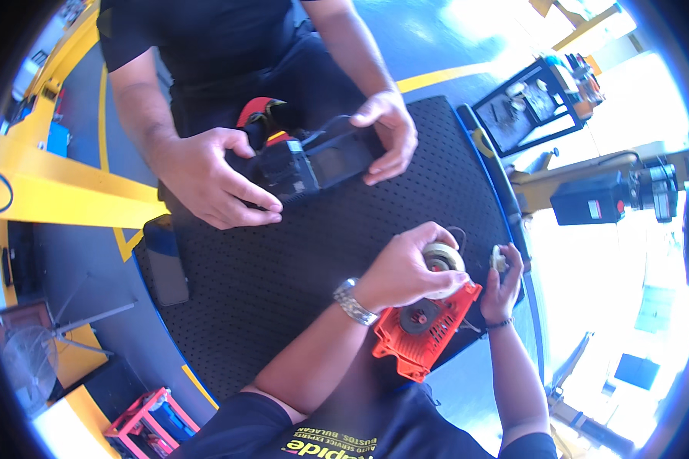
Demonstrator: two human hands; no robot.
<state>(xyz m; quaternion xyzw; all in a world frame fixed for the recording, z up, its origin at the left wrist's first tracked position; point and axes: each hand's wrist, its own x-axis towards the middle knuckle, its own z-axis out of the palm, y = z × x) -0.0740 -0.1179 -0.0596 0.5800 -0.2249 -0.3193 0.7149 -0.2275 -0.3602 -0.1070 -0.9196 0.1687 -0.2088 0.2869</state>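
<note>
My left hand [406, 268], with a metal watch on its wrist, is closed around a cream-coloured round reel [442, 258], holding it just over an orange slotted plastic housing [429, 336]. That housing looks like a recoil starter cover; it lies tilted at the near edge of the black perforated table [283, 291], with a dark round part [419, 316] in its middle. To the right, my right hand [504, 287] pinches a small off-white piece [499, 258] in its fingers. A thin dark cord shows beside the reel, and a pale cord by the housing.
Across the table, another person's hands [214, 180] hold a black device [321, 164] beside a red-and-black cap [260, 111]. A dark phone-like slab [164, 264] lies at the left table edge. A yellow post [76, 180] stands left; a parts tray [524, 107] stands back right.
</note>
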